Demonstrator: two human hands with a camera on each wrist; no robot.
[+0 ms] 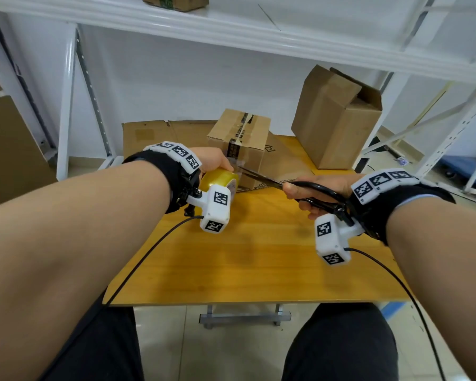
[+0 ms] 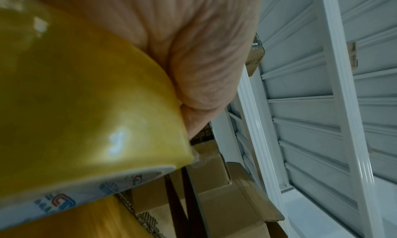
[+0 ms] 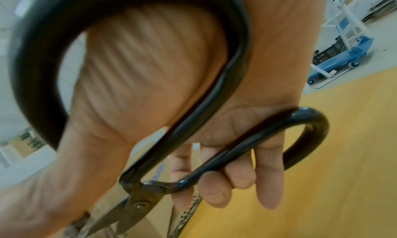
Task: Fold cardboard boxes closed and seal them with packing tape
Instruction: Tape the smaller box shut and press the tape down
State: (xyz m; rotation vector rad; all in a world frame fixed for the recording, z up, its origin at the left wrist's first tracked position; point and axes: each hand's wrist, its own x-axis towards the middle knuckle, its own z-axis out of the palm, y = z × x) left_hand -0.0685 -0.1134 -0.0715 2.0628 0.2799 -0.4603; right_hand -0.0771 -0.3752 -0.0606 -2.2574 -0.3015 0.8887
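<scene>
Two hands: tape roll (image 1: 222, 179) left (scissors (image 1: 270, 180) right)

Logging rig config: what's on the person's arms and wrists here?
Bare forearms. Each wrist wears a black strap with a white band of black-and-white square markers, plus a white boxy camera module bearing the same markers. A thin black cable trails from each module.

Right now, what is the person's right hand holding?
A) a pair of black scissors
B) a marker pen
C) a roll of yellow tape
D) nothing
A: the right hand grips the black scissors by their looped handles, blades open toward the strip stretched from the tape roll that the left hand holds.
</scene>
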